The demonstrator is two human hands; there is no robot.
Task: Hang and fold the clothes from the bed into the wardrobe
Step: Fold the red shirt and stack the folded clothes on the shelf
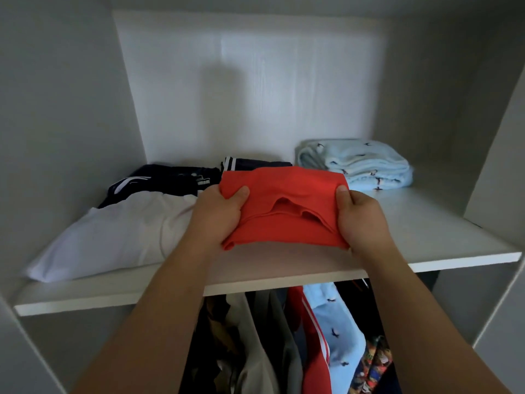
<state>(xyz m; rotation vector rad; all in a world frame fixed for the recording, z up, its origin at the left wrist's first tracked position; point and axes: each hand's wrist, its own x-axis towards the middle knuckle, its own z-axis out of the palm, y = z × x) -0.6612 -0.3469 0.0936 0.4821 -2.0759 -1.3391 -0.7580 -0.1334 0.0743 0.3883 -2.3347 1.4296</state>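
both hands are clamping the folded red garment (281, 206) by its sides, left hand (218, 216) and right hand (359, 217), over the wardrobe shelf (426, 223) between 2 piles. letting go unevenly is likely to open the loose fold, or crowd the white garment (113, 231).

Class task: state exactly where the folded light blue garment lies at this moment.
In the head view, the light blue garment lies at the back right of the wardrobe shelf, just behind and right of the red garment.
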